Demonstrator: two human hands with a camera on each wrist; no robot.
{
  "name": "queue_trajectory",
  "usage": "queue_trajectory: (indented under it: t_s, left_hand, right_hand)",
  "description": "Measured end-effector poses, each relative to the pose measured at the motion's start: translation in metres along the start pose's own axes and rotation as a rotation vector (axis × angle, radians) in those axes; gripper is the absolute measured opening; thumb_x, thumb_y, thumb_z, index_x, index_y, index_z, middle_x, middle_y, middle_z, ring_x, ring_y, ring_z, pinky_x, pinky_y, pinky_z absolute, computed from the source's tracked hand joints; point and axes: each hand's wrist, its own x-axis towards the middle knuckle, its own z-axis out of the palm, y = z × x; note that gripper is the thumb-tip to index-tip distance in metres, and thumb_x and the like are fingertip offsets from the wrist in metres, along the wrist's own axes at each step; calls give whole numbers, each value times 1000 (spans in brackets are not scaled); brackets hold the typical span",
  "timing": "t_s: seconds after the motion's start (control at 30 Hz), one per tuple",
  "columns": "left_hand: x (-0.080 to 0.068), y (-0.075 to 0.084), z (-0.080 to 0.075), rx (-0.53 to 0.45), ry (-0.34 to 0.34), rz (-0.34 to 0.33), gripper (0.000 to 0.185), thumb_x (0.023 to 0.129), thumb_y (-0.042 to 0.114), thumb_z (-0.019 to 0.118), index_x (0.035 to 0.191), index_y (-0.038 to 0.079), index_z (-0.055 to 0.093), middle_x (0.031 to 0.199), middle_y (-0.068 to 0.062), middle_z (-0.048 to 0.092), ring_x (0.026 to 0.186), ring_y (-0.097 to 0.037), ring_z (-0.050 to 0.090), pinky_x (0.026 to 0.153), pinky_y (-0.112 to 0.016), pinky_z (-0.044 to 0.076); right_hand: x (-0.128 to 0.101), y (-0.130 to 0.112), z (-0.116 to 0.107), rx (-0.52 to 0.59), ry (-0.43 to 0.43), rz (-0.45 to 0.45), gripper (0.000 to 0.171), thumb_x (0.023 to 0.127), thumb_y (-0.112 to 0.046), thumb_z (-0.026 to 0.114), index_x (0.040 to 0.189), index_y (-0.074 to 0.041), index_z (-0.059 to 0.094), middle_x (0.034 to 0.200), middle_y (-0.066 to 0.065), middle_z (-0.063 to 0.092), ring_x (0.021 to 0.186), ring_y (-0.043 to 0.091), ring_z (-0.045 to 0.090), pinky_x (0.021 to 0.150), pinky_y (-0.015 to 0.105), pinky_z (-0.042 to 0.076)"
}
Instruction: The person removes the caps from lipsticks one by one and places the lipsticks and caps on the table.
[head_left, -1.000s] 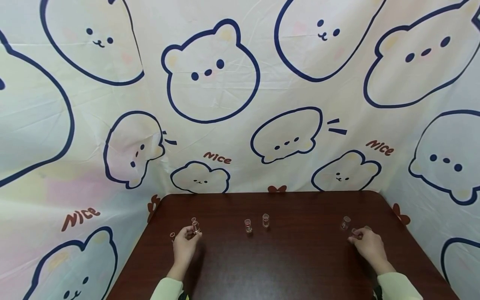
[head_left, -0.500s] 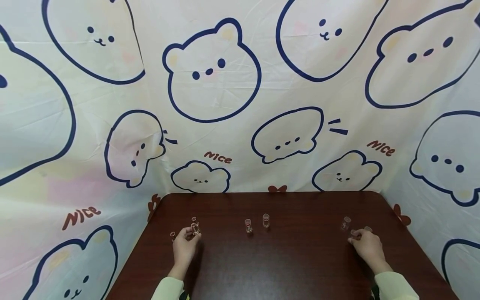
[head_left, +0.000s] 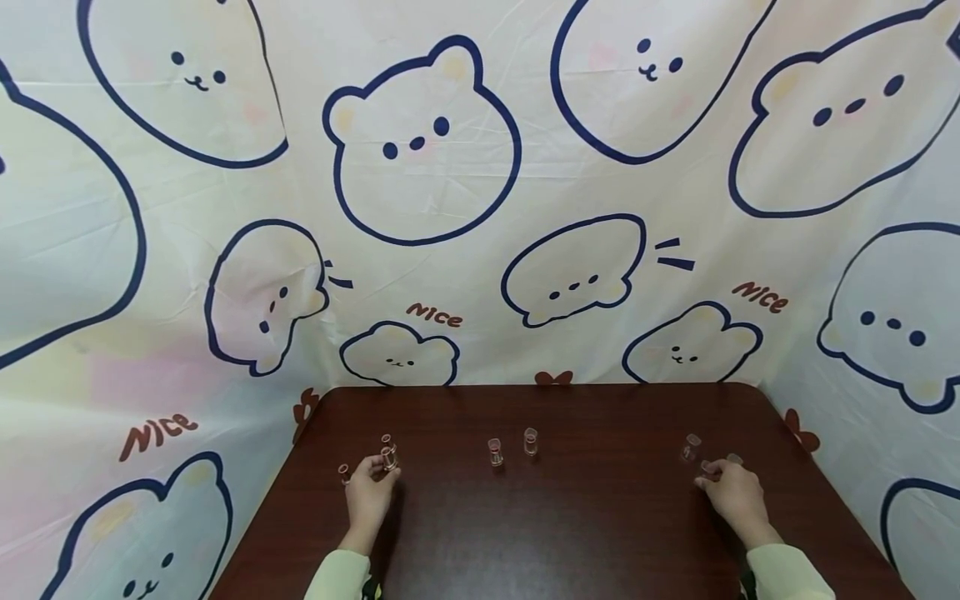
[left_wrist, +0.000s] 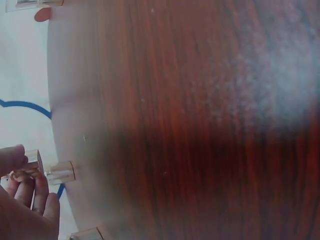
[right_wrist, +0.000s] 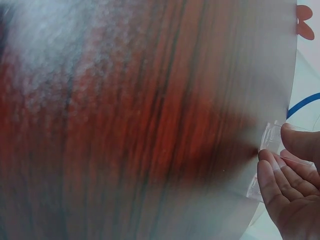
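Observation:
My left hand (head_left: 369, 502) pinches a small copper-rimmed clear container (head_left: 388, 458) between thumb and fingers, over the table's left side. A similar container (head_left: 386, 439) stands just behind it, and another container (head_left: 344, 473) is left of the hand. In the left wrist view, the held piece (left_wrist: 34, 161) has a shiny copper-coloured band. At the right, my right hand (head_left: 735, 493) pinches a small clear cup-like piece (right_wrist: 270, 137), partly hidden by the fingers. Beside that hand are two more clear pieces, one farther back (head_left: 692, 447) and one behind the knuckles (head_left: 735, 459).
Two small clear containers with copper-coloured parts, one at left (head_left: 495, 452) and one slightly farther back (head_left: 531, 442), stand upright near the table's middle. The dark brown wooden table (head_left: 555, 533) ends at a curtain (head_left: 480, 275) printed with cartoon bears.
My right hand has shifted slightly left with its clear piece. The container in my left hand has dropped a little. The standing containers have not moved.

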Motion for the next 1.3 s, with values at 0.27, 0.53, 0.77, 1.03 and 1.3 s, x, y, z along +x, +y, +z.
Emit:
queue_trajectory:
  t_s: [0.27,0.53,0.77,1.03,1.3]
  left_hand:
    - [6,-7,1,43,-28,-33,25,81,2,72,102,-7,64,96,-24,69,92,-40,63,80,-51,44]
    - [10,-10,4,58,-37,-33,24,79,1,72,99,-7,63,92,-24,69,88,-41,62,82,-51,39]
    - [15,-12,7,71,-26,-25,22,77,0,74,95,-8,63,86,-23,68,86,-41,61,91,-56,33]
    - [17,-13,7,77,-47,-41,23,77,-1,74,95,-8,63,89,-24,68,90,-44,60,101,-61,21]
    - [18,-15,7,97,-50,-55,22,77,-2,74,95,-8,63,89,-25,68,89,-43,59,92,-58,30]
  right_hand:
    - [1,1,0,2,7,5,31,87,-14,73,101,13,63,94,25,62,76,36,61,63,49,49]
    - [2,2,0,-2,-3,5,32,87,-13,73,102,13,63,93,24,62,77,36,61,65,49,50]
    - [2,3,1,4,-6,2,32,88,-14,72,103,13,63,90,22,63,75,34,62,63,47,50]
    - [-1,2,-1,14,4,-15,30,88,-12,71,103,13,63,91,22,62,74,33,61,61,47,50]
    - [0,2,1,11,8,-14,28,88,-12,71,101,12,63,93,23,61,75,35,61,63,48,50]
